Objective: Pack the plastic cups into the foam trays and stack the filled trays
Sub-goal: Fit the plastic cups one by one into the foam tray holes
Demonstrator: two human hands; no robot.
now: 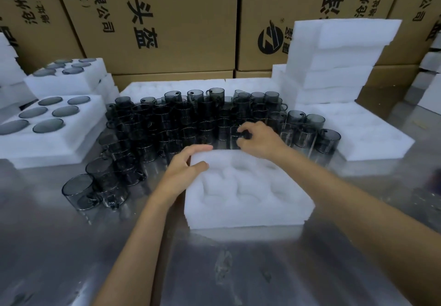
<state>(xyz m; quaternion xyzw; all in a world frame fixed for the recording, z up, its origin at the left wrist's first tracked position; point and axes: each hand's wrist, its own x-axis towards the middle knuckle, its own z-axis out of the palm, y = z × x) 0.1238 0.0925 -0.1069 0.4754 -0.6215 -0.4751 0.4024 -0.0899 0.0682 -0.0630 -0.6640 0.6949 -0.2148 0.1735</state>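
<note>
- An empty foam tray (248, 193) lies on the steel worktop (214, 270), just in front of the crowd of smoky plastic cups (181, 119).
- The left hand (183, 167) grips the tray's far left corner.
- The right hand (259, 141) pinches one cup (235, 136) behind the tray.
- Filled trays (52, 124) sit stacked at left.

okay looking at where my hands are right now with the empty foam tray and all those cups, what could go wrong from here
1. The right hand reaches into the tightly packed, stacked smoky-grey transparent plastic cups; pulling one out could topple its neighbours.
2. The left hand grips only the far-left corner of the empty white foam tray, so it may slide on the shiny metal table.
3. The tall pile of white foam trays sits unevenly and might tip.
</note>
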